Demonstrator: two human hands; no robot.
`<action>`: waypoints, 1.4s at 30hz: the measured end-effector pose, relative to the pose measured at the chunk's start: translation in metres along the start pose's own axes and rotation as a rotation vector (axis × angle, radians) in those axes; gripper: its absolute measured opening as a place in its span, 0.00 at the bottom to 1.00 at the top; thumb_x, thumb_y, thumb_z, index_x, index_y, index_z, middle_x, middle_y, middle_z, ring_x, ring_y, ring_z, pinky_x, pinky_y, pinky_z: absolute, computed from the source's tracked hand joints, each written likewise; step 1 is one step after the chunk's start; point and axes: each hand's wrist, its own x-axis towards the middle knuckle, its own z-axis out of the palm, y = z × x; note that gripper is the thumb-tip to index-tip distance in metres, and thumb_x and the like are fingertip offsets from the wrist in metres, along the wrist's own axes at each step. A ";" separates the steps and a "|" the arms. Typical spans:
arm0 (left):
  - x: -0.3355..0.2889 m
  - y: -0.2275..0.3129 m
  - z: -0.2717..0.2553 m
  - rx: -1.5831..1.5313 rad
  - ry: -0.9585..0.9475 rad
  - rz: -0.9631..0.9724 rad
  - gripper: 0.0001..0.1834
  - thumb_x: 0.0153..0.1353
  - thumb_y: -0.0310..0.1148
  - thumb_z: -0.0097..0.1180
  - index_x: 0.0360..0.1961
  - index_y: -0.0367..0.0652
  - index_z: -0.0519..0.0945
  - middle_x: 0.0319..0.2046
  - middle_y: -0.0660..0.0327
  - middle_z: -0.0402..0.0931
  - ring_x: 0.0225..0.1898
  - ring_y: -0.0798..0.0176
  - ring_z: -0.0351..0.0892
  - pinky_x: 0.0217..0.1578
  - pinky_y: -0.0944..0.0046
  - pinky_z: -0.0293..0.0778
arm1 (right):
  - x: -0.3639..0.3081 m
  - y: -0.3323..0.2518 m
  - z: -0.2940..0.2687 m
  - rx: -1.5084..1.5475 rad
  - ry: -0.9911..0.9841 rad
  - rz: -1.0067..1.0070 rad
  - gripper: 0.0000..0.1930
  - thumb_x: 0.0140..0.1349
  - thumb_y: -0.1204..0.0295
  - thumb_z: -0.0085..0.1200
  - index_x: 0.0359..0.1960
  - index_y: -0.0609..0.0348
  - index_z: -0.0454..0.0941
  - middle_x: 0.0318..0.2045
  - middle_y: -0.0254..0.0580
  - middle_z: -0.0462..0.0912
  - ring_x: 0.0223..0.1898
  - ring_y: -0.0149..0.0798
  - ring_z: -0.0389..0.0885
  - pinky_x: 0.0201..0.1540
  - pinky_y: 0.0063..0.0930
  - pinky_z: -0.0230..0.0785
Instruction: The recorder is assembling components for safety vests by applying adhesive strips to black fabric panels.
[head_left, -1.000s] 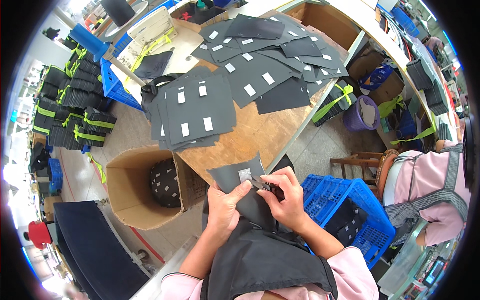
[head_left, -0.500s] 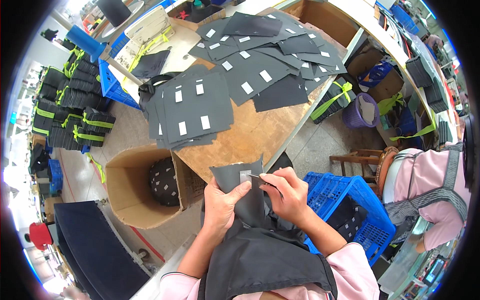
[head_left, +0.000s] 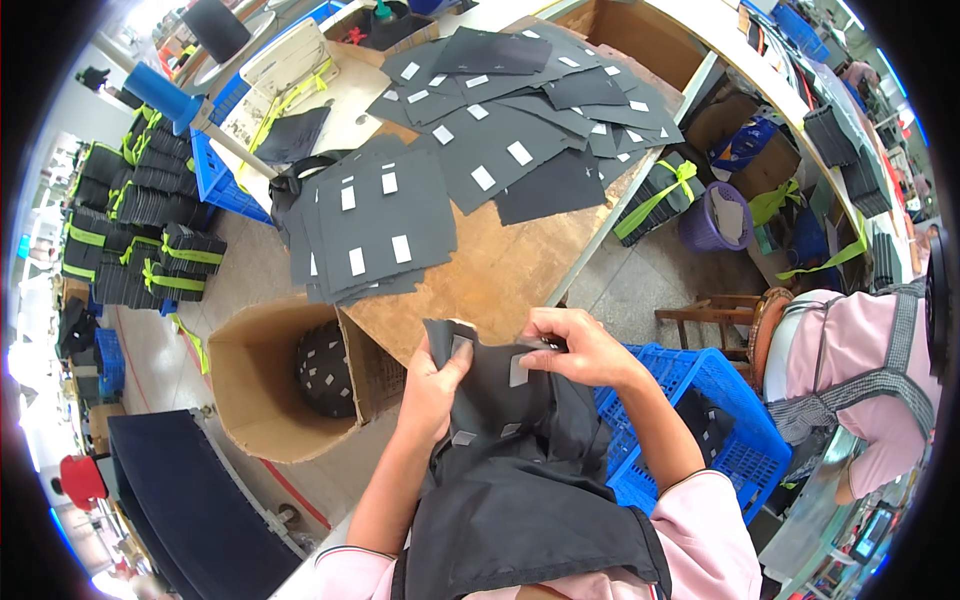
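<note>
A dark grey fabric panel (head_left: 490,385) with several white rectangular patches hangs between my hands, in front of the table corner. My left hand (head_left: 432,385) grips its left upper edge, thumb lying over one patch. At the upper right edge, my right hand (head_left: 580,345) pinches the panel beside another white patch (head_left: 519,369). Something small and dark shows within the right hand's curled fingers, mostly hidden. The lower part of the panel drapes onto my black apron (head_left: 530,525). On the wooden table (head_left: 500,260) ahead lie stacked grey panels (head_left: 375,220) and a looser spread pile (head_left: 490,150), also with white patches.
A cardboard box (head_left: 260,375) holding dark patched pieces stands left of the table corner. To my right are a blue crate (head_left: 660,385), a wooden stool (head_left: 710,312), a purple basket (head_left: 700,225) and another person (head_left: 860,350). Bundles tied with yellow-green strips (head_left: 190,250) pile up at far left.
The panel has opened out and shifted, showing more patches. My right hand moved from the patch with a thin pointed metal tool to pinching the right edge; the tool's tip is now hidden.
</note>
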 end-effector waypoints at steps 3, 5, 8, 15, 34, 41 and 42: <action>-0.002 0.005 0.000 -0.143 -0.173 -0.064 0.18 0.53 0.29 0.63 0.45 0.40 0.73 0.38 0.67 0.72 0.42 0.71 0.71 0.44 0.70 0.67 | 0.003 0.003 0.012 0.230 0.016 0.124 0.10 0.51 0.75 0.60 0.33 0.64 0.73 0.24 0.36 0.73 0.28 0.27 0.70 0.30 0.23 0.63; 0.000 0.007 0.004 -0.081 -0.140 -0.044 0.19 0.50 0.30 0.66 0.44 0.41 0.74 0.36 0.66 0.74 0.40 0.70 0.72 0.43 0.70 0.68 | 0.003 0.004 0.023 0.465 0.077 0.220 0.11 0.51 0.75 0.60 0.35 0.64 0.72 0.24 0.37 0.73 0.28 0.28 0.70 0.30 0.23 0.63; 0.003 0.004 -0.001 -0.084 -0.022 -0.114 0.14 0.51 0.28 0.65 0.39 0.42 0.76 0.30 0.65 0.76 0.34 0.71 0.74 0.40 0.71 0.69 | -0.006 -0.004 0.040 0.097 0.598 -0.052 0.17 0.51 0.77 0.60 0.42 0.61 0.70 0.29 0.39 0.73 0.26 0.30 0.73 0.30 0.23 0.66; 0.000 0.007 0.008 0.021 0.063 0.010 0.11 0.51 0.25 0.63 0.36 0.41 0.75 0.29 0.68 0.71 0.32 0.74 0.70 0.35 0.74 0.66 | -0.040 -0.004 0.046 -0.386 0.607 -0.217 0.17 0.45 0.77 0.62 0.39 0.58 0.74 0.28 0.42 0.74 0.25 0.41 0.77 0.26 0.30 0.69; 0.002 0.008 0.005 0.042 0.034 -0.041 0.12 0.50 0.24 0.62 0.37 0.40 0.75 0.32 0.66 0.72 0.34 0.72 0.70 0.37 0.72 0.66 | -0.031 -0.002 0.039 -0.474 0.487 -0.209 0.15 0.41 0.77 0.64 0.35 0.55 0.78 0.27 0.39 0.78 0.24 0.41 0.75 0.29 0.29 0.68; 0.006 0.012 0.004 -0.003 0.046 -0.090 0.12 0.49 0.25 0.62 0.36 0.41 0.75 0.30 0.66 0.72 0.33 0.72 0.71 0.36 0.71 0.67 | -0.029 0.013 0.043 -0.326 0.572 -0.291 0.14 0.41 0.75 0.63 0.34 0.54 0.79 0.25 0.34 0.77 0.23 0.38 0.74 0.26 0.28 0.64; 0.006 0.012 0.003 -0.005 0.051 -0.084 0.12 0.49 0.25 0.62 0.36 0.41 0.75 0.30 0.66 0.72 0.33 0.72 0.71 0.36 0.71 0.67 | -0.027 0.010 0.043 -0.325 0.569 -0.297 0.14 0.41 0.75 0.63 0.34 0.54 0.79 0.25 0.34 0.77 0.23 0.38 0.74 0.26 0.28 0.64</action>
